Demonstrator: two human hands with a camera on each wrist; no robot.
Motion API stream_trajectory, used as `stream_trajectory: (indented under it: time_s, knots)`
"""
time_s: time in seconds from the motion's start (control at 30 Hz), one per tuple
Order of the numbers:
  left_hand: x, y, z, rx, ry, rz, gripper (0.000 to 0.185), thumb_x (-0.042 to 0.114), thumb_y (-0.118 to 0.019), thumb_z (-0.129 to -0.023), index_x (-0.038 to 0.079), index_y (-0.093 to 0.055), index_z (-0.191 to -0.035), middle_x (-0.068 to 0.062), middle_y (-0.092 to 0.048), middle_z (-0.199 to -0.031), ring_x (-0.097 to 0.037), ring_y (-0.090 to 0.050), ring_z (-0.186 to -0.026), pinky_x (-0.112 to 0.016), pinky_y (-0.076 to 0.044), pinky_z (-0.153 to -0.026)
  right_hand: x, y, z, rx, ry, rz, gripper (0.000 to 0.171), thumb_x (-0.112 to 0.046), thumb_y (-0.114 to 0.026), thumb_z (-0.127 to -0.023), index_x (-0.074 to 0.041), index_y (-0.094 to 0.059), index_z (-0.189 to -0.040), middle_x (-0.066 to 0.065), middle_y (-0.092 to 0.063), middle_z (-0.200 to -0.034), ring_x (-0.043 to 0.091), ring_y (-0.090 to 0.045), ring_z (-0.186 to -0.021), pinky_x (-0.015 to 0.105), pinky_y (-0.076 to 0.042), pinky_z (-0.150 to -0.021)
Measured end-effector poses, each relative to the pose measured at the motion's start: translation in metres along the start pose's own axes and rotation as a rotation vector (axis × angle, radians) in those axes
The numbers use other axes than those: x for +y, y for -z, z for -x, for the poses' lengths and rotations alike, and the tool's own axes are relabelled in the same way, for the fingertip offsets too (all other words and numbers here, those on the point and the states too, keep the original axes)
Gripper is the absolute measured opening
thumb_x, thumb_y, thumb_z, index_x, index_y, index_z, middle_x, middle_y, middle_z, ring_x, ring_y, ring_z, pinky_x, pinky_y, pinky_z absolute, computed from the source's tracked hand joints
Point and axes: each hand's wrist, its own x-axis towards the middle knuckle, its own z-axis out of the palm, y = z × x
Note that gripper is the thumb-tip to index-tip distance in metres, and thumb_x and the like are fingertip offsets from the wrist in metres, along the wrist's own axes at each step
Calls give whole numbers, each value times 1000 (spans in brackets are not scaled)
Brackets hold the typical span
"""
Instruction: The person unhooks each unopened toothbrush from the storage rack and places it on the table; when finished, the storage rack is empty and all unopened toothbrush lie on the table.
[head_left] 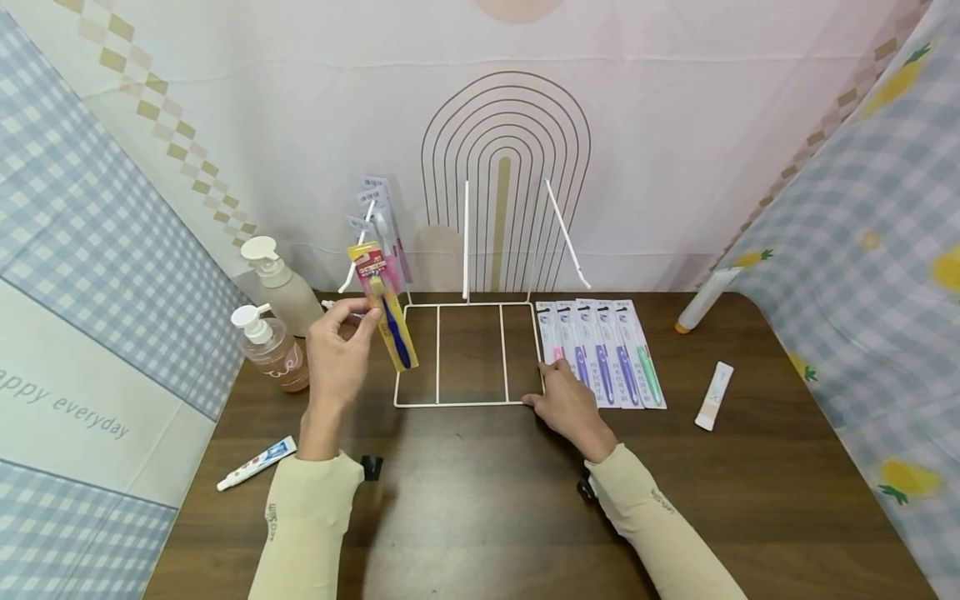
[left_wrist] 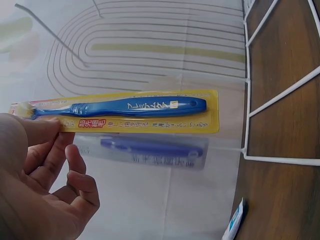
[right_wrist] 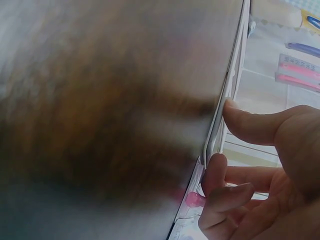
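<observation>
In the head view my left hand (head_left: 339, 354) pinches a packaged blue toothbrush (head_left: 392, 321) on a yellow and red card by its upper part. It is held at the front end of the left hook (head_left: 356, 265) of a white wire display rack (head_left: 457, 405). Further back on that hook hang several toothbrush packs (head_left: 386, 221); in the left wrist view a purple-handled pack (left_wrist: 150, 150) shows behind the blue toothbrush (left_wrist: 145, 106). My right hand (head_left: 566, 404) holds the rack's front right base corner, thumb (right_wrist: 250, 121) against the wire.
A row of toothbrush packs (head_left: 607, 358) lies right of the rack, partly under my right hand. Two pump bottles (head_left: 288, 292) (head_left: 273, 354) and a toothpaste tube (head_left: 258, 463) are at left. A white tube (head_left: 705, 302) and a small sachet (head_left: 714, 396) lie at right.
</observation>
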Motion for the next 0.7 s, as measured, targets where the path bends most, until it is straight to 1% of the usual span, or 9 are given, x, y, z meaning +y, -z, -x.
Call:
stream_trajectory:
  time_s: [0.07,0.17,0.3,0.4,0.5,0.6,0.7]
  knots:
    - [0,-3,1,-19,-7,5,14,5,-79,-106,-7,-83,-113,-29,-79,-105,4,-59,-75,-12,-46,-68,0,1,1,-2,6,6,82,-36,-94,-95,7,-63,-157,28,-66,-137,31,-71,-93,50,-61,-69]
    - [-1,-8,3,-42,-10,-1,14,4,-78,-106,-8,-82,-113,-31,-80,-106,5,-59,-76,-11,-46,-69,0,1,1,-3,8,-1,83,-37,-94,-95,7,-63,-158,26,-66,-137,28,-69,-89,47,-58,-65]
    - [-5,-13,9,-81,7,-21,14,4,-78,-107,-8,-82,-113,-31,-80,-104,4,-59,-78,-11,-47,-72,-13,12,7,-22,-17,-1,81,-35,-94,-95,6,-63,-158,26,-66,-138,30,-71,-92,49,-61,-70]
    - [-10,-17,15,-112,30,-44,15,5,-78,-107,-7,-83,-113,-29,-80,-103,0,-61,-79,-12,-49,-73,-14,13,7,-22,-22,11,81,-34,-94,-95,7,-63,-158,27,-66,-138,33,-72,-94,52,-61,-71]
    - [-16,-21,21,-153,58,-67,14,6,-78,-107,-6,-84,-112,-27,-82,-102,-3,-63,-81,-13,-50,-74,-9,8,4,-16,-19,19,82,-36,-94,-95,6,-63,-158,26,-65,-137,34,-72,-94,53,-61,-71]
    - [-23,-26,28,-209,99,-94,15,8,-78,-107,-4,-85,-112,-25,-83,-102,-6,-65,-81,-14,-49,-73,-3,2,2,-2,-20,12,83,-38,-94,-94,4,-63,-159,24,-66,-137,34,-73,-95,53,-61,-71]
    - [-35,-30,35,-257,140,-120,16,11,-78,-108,-3,-85,-111,-23,-83,-99,-11,-66,-81,-16,-50,-72,-3,1,1,-5,-25,20,82,-37,-94,-94,4,-64,-158,24,-66,-137,36,-74,-97,53,-61,-72]
